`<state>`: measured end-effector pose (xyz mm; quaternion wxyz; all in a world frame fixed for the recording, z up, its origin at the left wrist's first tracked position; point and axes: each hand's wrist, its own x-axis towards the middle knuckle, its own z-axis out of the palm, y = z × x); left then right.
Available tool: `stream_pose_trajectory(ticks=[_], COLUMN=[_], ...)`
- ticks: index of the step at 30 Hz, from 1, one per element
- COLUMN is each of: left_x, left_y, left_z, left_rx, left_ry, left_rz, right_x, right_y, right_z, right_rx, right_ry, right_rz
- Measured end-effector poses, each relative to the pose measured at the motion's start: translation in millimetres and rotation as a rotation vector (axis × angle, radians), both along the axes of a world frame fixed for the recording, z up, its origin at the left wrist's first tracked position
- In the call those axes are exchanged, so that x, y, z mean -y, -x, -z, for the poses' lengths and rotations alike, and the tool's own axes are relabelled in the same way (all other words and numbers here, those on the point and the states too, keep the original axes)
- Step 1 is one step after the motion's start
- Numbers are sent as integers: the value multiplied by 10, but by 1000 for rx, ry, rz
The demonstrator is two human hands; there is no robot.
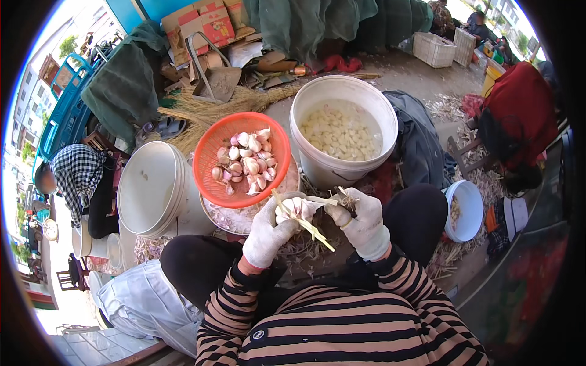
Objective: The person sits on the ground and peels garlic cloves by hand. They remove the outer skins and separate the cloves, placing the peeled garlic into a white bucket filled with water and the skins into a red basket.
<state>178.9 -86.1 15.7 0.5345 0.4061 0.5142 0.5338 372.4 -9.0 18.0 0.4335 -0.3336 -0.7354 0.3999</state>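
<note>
My left hand [269, 234], in a white knit work glove, holds a partly opened garlic bulb [293, 208] with pale stem strips sticking out on both sides. My gloved right hand [367, 225] pinches a dry, brownish garlic root tuft [349, 201] beside the bulb's stem end; whether the two are joined is unclear. Just beyond my left hand, an orange plastic colander [208, 158] holds unpeeled garlic cloves [251, 160]. Behind my hands stands a white bucket [297, 123] with peeled garlic cloves [339, 132] in water.
Another white bucket [151, 190] stands left of the colander. A light-blue bucket [476, 212] lies tilted at right among garlic skins [474, 160]. Behind are a straw broom [229, 110], a metal dustpan [219, 84] and cardboard [201, 25]. A person in checked clothing [80, 167] sits at left.
</note>
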Motion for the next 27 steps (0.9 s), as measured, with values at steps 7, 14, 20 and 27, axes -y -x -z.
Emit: stream_pose_trajectory(ticks=[7,14,20,27], left_x=[-5,-30,-17,47], left_y=[19,-36,32,48], left_z=[186,122,-55,-52], left_rx=[607,759,684,499], left_ry=[-107,-122,-88,-180], left_rz=[144,306,196,63], right_x=[-69,-49,-202,77], right_y=[45,151,-66,-51], right_z=[132,451,359,-165], right_rx=[-59,170,271,-25], right_ry=[463,381,216,-184], right_rz=[147,-74,308,113])
